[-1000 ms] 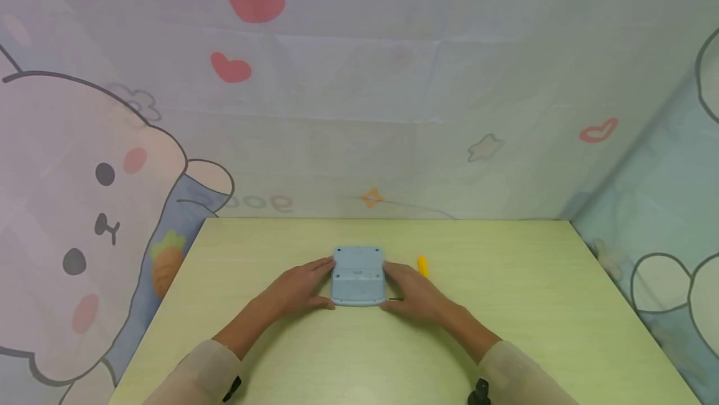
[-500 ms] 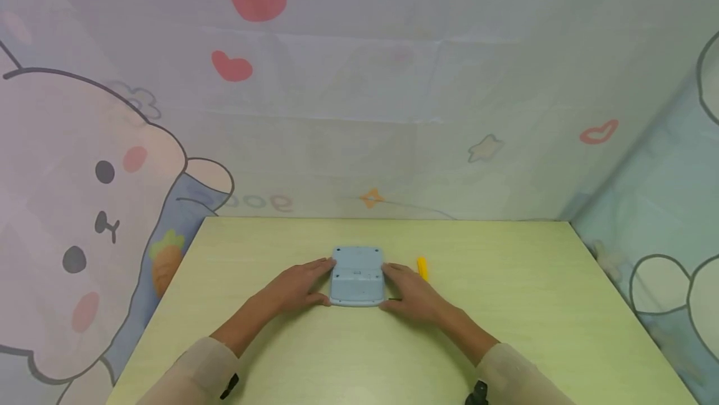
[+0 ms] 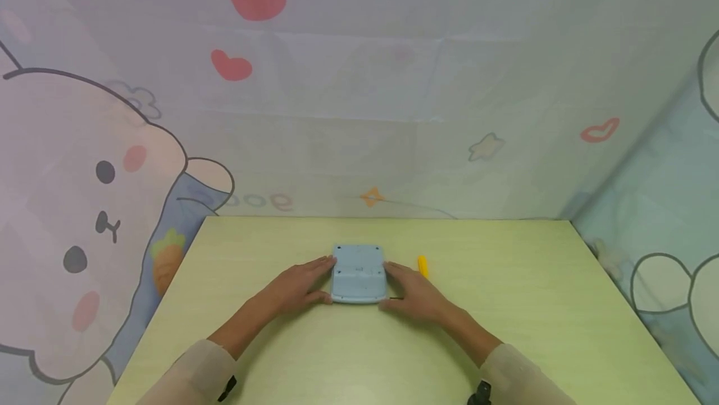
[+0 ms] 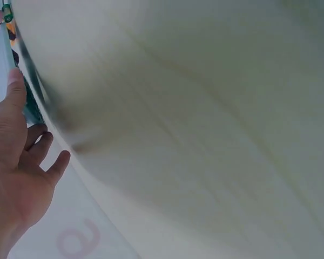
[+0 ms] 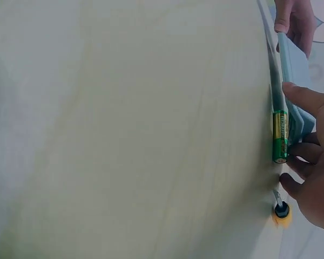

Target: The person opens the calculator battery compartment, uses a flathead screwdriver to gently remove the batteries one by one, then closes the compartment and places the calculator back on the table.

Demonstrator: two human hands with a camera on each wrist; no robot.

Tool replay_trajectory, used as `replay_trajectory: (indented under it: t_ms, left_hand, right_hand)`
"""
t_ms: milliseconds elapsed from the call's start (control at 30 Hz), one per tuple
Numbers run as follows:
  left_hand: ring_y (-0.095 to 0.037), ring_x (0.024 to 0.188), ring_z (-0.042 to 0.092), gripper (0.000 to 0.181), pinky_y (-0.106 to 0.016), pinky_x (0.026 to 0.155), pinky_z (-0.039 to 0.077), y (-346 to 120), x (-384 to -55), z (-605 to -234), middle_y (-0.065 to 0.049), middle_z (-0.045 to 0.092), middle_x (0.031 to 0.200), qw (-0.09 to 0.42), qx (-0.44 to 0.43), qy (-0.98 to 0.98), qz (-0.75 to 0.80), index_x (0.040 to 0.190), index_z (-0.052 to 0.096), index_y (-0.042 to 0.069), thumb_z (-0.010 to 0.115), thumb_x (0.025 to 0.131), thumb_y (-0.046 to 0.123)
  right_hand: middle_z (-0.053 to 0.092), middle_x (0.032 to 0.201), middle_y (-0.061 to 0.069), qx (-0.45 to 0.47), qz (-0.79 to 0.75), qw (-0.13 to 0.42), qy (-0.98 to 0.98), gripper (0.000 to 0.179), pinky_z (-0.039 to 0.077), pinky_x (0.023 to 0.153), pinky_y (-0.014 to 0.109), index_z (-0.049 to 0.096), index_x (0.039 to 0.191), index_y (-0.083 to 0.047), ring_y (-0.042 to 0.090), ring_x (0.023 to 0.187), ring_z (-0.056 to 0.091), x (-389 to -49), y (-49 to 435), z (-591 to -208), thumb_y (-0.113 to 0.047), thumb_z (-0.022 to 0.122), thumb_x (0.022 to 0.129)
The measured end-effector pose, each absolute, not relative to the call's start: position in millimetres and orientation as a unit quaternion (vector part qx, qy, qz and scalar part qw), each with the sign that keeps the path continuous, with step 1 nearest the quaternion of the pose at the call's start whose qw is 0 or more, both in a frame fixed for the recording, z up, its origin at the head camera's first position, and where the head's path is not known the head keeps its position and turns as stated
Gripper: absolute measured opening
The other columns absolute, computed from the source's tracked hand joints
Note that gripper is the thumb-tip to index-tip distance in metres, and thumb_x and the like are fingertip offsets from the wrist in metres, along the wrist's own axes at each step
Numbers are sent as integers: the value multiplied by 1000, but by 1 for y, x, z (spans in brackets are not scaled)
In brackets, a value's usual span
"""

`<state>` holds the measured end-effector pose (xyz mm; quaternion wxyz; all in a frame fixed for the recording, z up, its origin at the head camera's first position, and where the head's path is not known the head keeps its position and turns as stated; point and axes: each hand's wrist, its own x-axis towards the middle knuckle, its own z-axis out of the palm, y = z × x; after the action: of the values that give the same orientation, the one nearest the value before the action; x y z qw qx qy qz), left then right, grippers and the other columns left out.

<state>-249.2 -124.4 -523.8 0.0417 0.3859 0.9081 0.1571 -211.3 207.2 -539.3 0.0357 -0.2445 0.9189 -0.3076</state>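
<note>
A light-blue calculator (image 3: 359, 274) lies back side up, with small dark screws showing on its casing. My left hand (image 3: 298, 286) grips its left side, thumb at the near corner and fingers along the edge. On the opposite side my right hand (image 3: 414, 292) holds it in the same way. In the right wrist view the calculator (image 5: 297, 67) appears tilted, with the thumb on one edge and fingers beneath. A green and gold battery (image 5: 279, 137) lies beside it near the right fingers; the right hand mostly hides it in the head view.
Right of the calculator lies a screwdriver with a yellow handle (image 3: 423, 266); its metal shaft (image 5: 277, 198) shows in the right wrist view. All of this is on a pale yellow-green table (image 3: 505, 280). A printed cloth (image 3: 359, 80) hangs behind the table's far edge.
The calculator tilts slightly: its near edge sits a little higher in the head view than half a second ago. Both hands keep their grip almost unmoved.
</note>
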Motion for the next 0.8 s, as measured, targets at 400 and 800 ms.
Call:
replay_trajectory:
  t_ms: [400, 800]
  left_hand:
    - [-37, 151, 41, 83, -52, 120, 36, -129, -249, -525, -17, 40, 166, 56, 378, 881, 281, 164, 36, 2, 74, 100, 37]
    - [-32, 153, 39, 75, -51, 120, 37, -129, -249, -523, -12, 38, 167, 38, 375, 874, 307, 166, 34, 6, 65, 106, 41]
  right_hand:
    - [46, 163, 14, -287, -349, 25, 892, 82, 34, 121, 54, 37, 163, 0, 33, 152, 42, -210, 213, -526, -31, 78, 99]
    - [42, 164, 20, -279, -395, 8, 875, 73, 42, 115, 56, 35, 162, 4, 41, 147, 46, -205, 218, -526, -33, 66, 107]
